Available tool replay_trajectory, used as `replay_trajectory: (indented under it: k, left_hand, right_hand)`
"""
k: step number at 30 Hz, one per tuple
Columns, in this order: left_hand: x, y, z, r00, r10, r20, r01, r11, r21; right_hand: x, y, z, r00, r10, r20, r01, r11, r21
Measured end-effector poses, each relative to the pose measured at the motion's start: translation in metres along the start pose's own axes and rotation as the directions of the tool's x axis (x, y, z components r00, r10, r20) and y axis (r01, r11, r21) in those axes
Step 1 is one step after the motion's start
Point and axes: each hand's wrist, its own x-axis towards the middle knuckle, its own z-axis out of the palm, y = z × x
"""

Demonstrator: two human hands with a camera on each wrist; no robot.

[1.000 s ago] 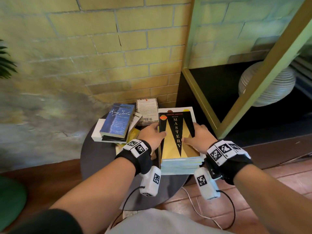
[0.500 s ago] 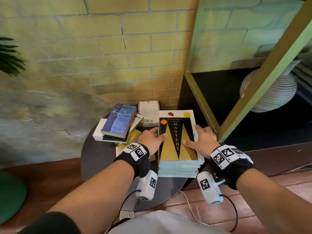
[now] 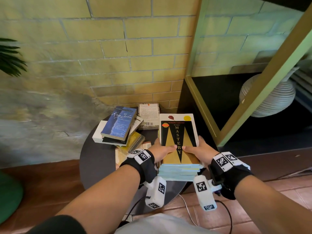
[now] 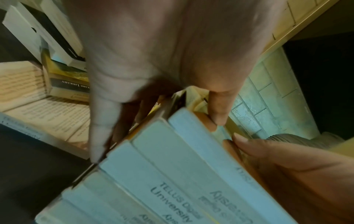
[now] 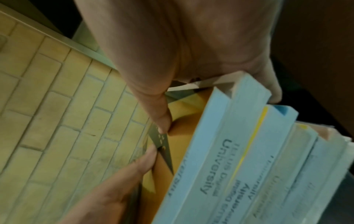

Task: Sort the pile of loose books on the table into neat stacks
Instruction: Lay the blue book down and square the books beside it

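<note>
A stack of light-blue-spined books (image 3: 179,172) topped by the black and gold "Mastery" book (image 3: 179,137) sits at the right of the round dark table (image 3: 94,162). My left hand (image 3: 163,150) grips the stack's left side and my right hand (image 3: 197,149) its right side. Both thumbs lie on the cover, almost touching. In the left wrist view the fingers (image 4: 99,128) run down the side of the spines (image 4: 172,166). The right wrist view shows my right thumb (image 5: 159,118) pressing the gold cover. A loose pile with the blue "King John" book (image 3: 119,123) lies at the left.
An open book (image 3: 121,154) and a yellow book (image 3: 135,141) lie under the loose pile, and a white book (image 3: 148,114) lies by the brick wall. A gold-framed shelf with a ribbed vase (image 3: 270,98) stands at the right. Cables (image 3: 190,215) run on the floor.
Both hands slid back along the stack toward me, and the thumbs came together on the "Mastery" cover. The loose pile has not moved.
</note>
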Motion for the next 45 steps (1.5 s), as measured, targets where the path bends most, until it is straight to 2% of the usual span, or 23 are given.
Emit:
replay_trajectory:
  k: [2,6,9,12,15,19,20,23,26,32,36,39,41,43,45]
  left_hand:
    - [-0.038,0.023,-0.004,1.0,0.007,0.017,-0.008,1.0,0.009]
    - [-0.046,0.026,-0.028,0.999,-0.034,0.004,0.034,0.999,0.006]
    - [-0.04,0.021,-0.06,0.997,-0.006,-0.073,0.002,0.999,-0.042]
    - [-0.034,0.015,-0.101,0.978,0.055,-0.2,-0.075,0.993,-0.089]
    - [-0.028,0.003,-0.142,0.936,0.032,-0.351,-0.106,0.975,-0.196]
    - [-0.014,-0.025,-0.192,0.805,-0.01,-0.593,-0.134,0.971,-0.198]
    - [-0.01,-0.03,-0.203,0.787,-0.011,-0.616,-0.129,0.975,-0.183]
    - [-0.005,-0.035,-0.227,0.813,-0.053,-0.579,-0.018,0.993,-0.115]
    - [-0.001,-0.041,-0.238,0.881,-0.12,-0.457,0.074,0.99,-0.118]
    - [0.014,-0.053,-0.247,0.946,-0.165,-0.278,0.156,0.986,-0.054]
    - [0.015,-0.049,-0.245,0.955,-0.21,-0.208,0.189,0.975,-0.116]
    - [0.019,-0.043,-0.243,0.956,-0.239,-0.17,0.199,0.954,-0.223]
    - [0.024,-0.039,-0.242,0.955,-0.246,-0.169,0.206,0.953,-0.224]
    - [0.029,-0.038,-0.242,0.957,-0.237,-0.169,0.205,0.961,-0.188]
    - [0.035,-0.044,-0.243,0.949,-0.245,-0.2,0.218,0.965,-0.147]
  right_hand:
    - [-0.007,-0.009,0.001,0.995,-0.047,-0.09,0.039,0.996,-0.084]
    - [-0.021,-0.042,0.005,0.933,-0.286,-0.217,0.237,0.945,-0.224]
    - [-0.024,-0.075,0.016,0.904,-0.374,-0.206,0.333,0.92,-0.207]
    - [-0.016,-0.104,0.04,0.899,-0.4,-0.179,0.387,0.916,-0.104]
    - [0.001,-0.123,0.075,0.92,-0.373,-0.124,0.376,0.927,0.002]
    - [0.03,-0.137,0.124,0.957,-0.289,-0.029,0.291,0.953,0.091]
    - [0.038,-0.138,0.135,0.968,-0.251,-0.007,0.25,0.963,0.103]
    - [0.063,-0.139,0.164,0.988,-0.149,0.029,0.145,0.985,0.098]
    - [0.084,-0.138,0.185,0.998,-0.057,0.018,0.057,0.998,0.027]
    - [0.127,-0.124,0.21,0.995,0.095,-0.009,-0.094,0.991,0.091]
    - [0.141,-0.125,0.216,0.989,0.147,-0.02,-0.137,0.955,0.264]
    - [0.163,-0.12,0.229,0.991,0.128,-0.033,-0.11,0.938,0.33]
    - [0.174,-0.114,0.239,0.988,0.141,-0.058,-0.111,0.924,0.365]
    - [0.16,-0.123,0.24,0.984,0.162,-0.068,-0.122,0.907,0.402]
    - [0.148,-0.127,0.239,0.986,0.164,-0.023,-0.139,0.895,0.423]
